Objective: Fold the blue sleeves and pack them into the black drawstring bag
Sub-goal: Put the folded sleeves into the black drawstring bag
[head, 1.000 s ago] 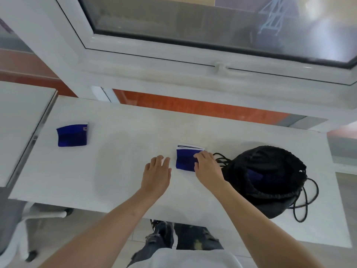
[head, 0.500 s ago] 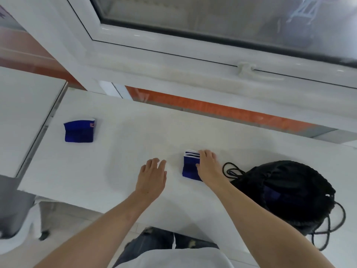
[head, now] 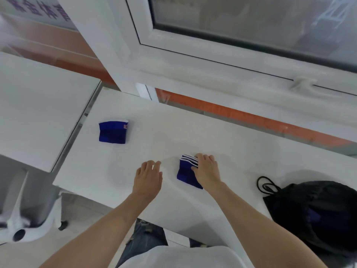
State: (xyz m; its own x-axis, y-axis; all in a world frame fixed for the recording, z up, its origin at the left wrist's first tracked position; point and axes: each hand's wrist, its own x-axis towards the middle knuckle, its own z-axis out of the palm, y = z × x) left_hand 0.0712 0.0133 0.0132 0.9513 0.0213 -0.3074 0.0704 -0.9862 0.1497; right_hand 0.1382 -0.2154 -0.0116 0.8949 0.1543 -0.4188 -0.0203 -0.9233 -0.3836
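Here, on the white tabletop [head: 222, 136], a second folded blue sleeve with a white edge [head: 113, 131] lies well apart at my far left, and the black drawstring bag [head: 316, 213] slumps at my right near the table's front edge, its cords looped toward the middle. Nothing lies between them and my hands. My right hand [head: 207, 171] presses flat, fingers spread, on a folded blue sleeve with white layered edges [head: 186, 172]. My left hand [head: 148, 177] rests open and palm-down just beside it, holding nothing.
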